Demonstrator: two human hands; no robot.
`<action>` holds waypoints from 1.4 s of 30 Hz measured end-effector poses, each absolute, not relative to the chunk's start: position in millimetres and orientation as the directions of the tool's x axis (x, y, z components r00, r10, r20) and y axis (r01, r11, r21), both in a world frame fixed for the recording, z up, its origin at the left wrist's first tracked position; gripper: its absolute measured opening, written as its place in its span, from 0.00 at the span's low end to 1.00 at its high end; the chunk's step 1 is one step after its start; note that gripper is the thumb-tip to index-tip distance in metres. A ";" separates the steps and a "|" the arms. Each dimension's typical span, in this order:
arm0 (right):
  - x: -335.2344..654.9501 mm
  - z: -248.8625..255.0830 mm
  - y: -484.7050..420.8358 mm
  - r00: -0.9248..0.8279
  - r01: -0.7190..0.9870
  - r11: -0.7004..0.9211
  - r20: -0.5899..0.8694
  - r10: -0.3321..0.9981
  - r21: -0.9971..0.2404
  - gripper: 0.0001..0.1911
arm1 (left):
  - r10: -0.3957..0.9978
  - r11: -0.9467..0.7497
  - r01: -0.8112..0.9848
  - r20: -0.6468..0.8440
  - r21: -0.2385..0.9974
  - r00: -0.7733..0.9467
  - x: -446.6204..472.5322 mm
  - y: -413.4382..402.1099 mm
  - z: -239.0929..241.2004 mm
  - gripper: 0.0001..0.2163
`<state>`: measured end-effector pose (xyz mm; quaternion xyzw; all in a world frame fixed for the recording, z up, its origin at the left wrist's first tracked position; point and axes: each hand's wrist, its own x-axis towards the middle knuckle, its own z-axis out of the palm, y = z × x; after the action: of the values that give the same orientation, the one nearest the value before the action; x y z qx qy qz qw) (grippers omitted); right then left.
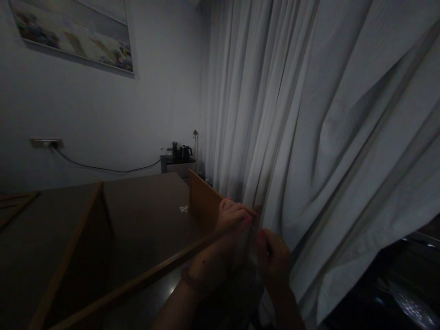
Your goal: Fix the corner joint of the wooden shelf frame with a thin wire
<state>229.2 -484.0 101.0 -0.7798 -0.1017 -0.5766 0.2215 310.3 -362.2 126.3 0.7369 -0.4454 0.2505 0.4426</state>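
A wooden assembly lies on the table, with a long narrow board edge (158, 270) running from the lower left up to its right corner. At that corner my left hand (235, 214) is closed over the wood, fingers pointing right. An upright wooden end panel (204, 199) stands just behind it. My right hand (274, 257) is curled shut, a little below and right of the left fingertips. Something thin and pale shows faintly between the two hands; dim light and the fingers keep me from telling what it is. A second upright board (82, 243) stands to the left.
The dark tabletop (144, 197) carries small white pieces (184, 208) and another wooden piece (17, 206) at far left. A long pale curtain (292, 114) hangs close on the right. Beyond the table, a black kettle (185, 152) stands on a low cabinet (178, 168).
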 end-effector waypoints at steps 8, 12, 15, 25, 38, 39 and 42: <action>222.9 106.6 -480.3 0.417 0.382 -0.842 0.884 -0.212 -0.382 0.22 | -0.442 -0.226 -0.873 0.753 0.433 0.488 306.1 -360.7 130.7 0.13; 218.9 109.5 -476.3 0.516 0.432 -0.724 0.806 -0.291 -0.538 0.25 | -0.438 -0.245 -0.873 0.756 0.421 0.487 308.6 -361.8 128.3 0.13; 217.1 111.8 -475.1 0.562 0.460 -0.662 0.771 -0.299 -0.592 0.25 | -0.444 -0.242 -0.879 0.759 0.410 0.476 309.0 -361.6 127.4 0.13; 215.5 112.4 -473.4 0.568 0.381 -0.699 0.750 -0.340 -0.606 0.28 | -0.437 -0.216 -0.878 0.762 0.427 0.478 310.6 -362.0 125.8 0.14; 221.5 105.3 -482.6 0.554 0.471 -0.684 0.790 -0.261 -0.557 0.25 | -0.440 -0.201 -0.881 0.764 0.429 0.472 310.7 -361.9 125.5 0.16; 222.2 104.6 -485.0 0.534 0.481 -0.710 0.814 -0.229 -0.515 0.23 | -0.437 -0.197 -0.882 0.767 0.428 0.470 310.6 -361.9 125.3 0.16; 224.4 103.0 -492.6 0.480 0.506 -0.756 0.864 -0.152 -0.414 0.15 | -0.436 -0.196 -0.879 0.764 0.435 0.476 309.9 -361.7 125.6 0.15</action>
<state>224.4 -492.6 103.0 -0.7942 -0.1117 -0.4973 0.3308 309.9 -361.7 125.6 0.7327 -0.4486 0.2470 0.4482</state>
